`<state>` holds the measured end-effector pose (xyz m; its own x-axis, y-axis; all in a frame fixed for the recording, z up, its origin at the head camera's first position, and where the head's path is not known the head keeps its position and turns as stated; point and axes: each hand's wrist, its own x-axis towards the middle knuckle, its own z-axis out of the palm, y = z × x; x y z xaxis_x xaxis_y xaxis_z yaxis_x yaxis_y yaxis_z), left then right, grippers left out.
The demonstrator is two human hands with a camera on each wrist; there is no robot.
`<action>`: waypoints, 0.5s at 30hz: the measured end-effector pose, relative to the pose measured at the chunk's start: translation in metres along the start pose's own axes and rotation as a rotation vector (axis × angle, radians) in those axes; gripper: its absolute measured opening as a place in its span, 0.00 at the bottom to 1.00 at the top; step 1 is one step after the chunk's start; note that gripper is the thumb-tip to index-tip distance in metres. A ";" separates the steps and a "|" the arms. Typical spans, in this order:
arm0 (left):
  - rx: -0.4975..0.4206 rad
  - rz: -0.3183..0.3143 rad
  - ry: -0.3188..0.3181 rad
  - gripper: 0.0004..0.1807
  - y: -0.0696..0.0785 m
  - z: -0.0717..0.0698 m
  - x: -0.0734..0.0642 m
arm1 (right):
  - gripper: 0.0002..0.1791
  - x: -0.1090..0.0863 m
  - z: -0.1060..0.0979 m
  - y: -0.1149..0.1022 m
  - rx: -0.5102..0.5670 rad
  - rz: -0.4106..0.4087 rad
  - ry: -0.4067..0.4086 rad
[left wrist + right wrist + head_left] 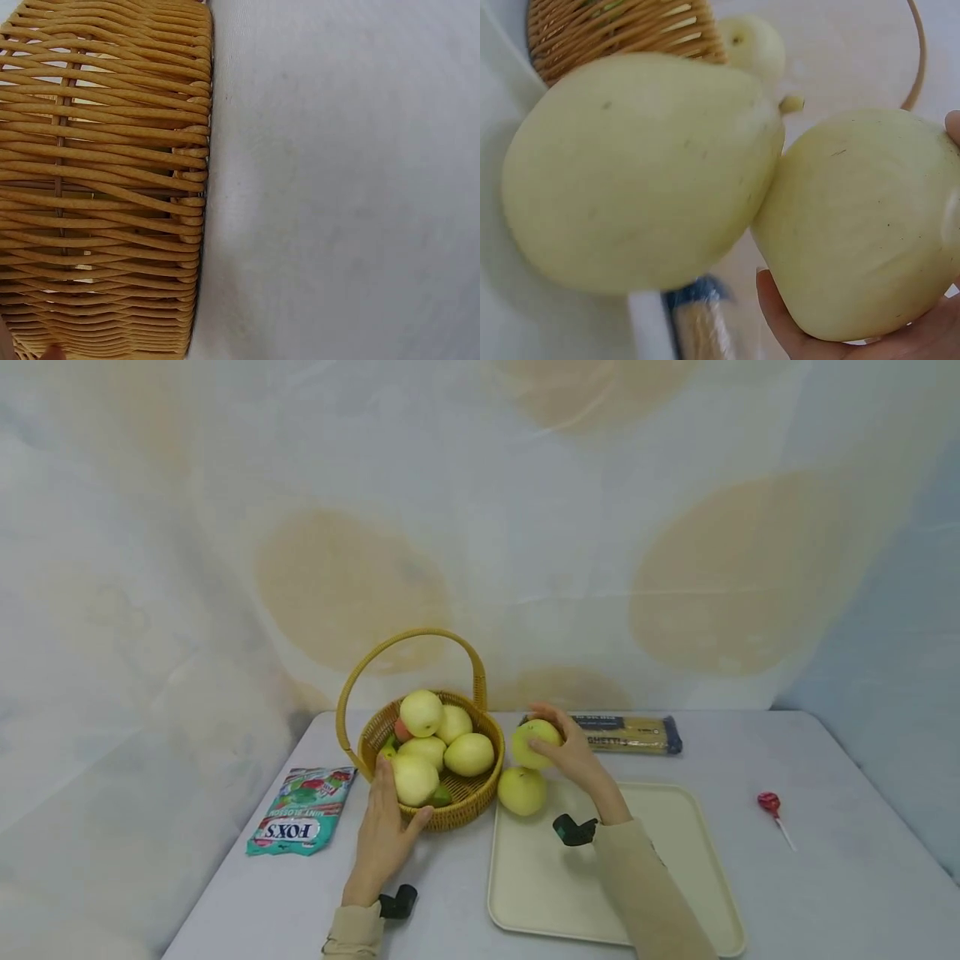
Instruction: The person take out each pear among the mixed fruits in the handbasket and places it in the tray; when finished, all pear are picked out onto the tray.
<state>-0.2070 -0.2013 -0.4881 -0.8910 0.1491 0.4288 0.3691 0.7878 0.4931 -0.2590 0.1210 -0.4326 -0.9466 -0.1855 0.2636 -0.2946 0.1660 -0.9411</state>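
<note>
R hand (577,762) is gripping pear (526,745); L hand (381,842) is touching basket (459,815).
Head: L fingers lying straight vs basket, prob. steadying it; R fingers cupping pear, 2nd pear (522,792) sitting just below R hand. L wrist: fingertip barely showing by basket wall, contact hard to judge. R wrist: held pear looking pale yellow-green, smooth, lightly specked, touching 2nd pear.

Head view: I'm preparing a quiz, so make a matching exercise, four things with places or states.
1. Tan woven basket, arched handle
2. Teal printed candy bag
3. Red round lollipop
4. Long yellow spaghetti packet

A. Right of the cream rectangular tray
B. Holds pale-yellow fruits
C. Beyond the tray
D. Left of the basket

Pairs: 1-B, 2-D, 3-A, 4-C
</note>
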 end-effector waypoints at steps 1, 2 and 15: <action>-0.001 -0.002 -0.002 0.58 0.000 0.000 0.000 | 0.31 -0.002 -0.003 0.003 -0.001 0.006 0.010; -0.002 -0.004 -0.004 0.58 0.000 -0.001 0.000 | 0.31 -0.005 -0.005 0.006 0.003 0.016 0.020; 0.005 -0.016 -0.014 0.58 0.001 -0.001 -0.001 | 0.32 -0.027 -0.020 0.032 0.008 0.131 0.085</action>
<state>-0.2054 -0.2009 -0.4867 -0.9006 0.1449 0.4098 0.3535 0.7928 0.4964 -0.2456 0.1510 -0.4655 -0.9846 -0.0805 0.1551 -0.1671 0.1754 -0.9702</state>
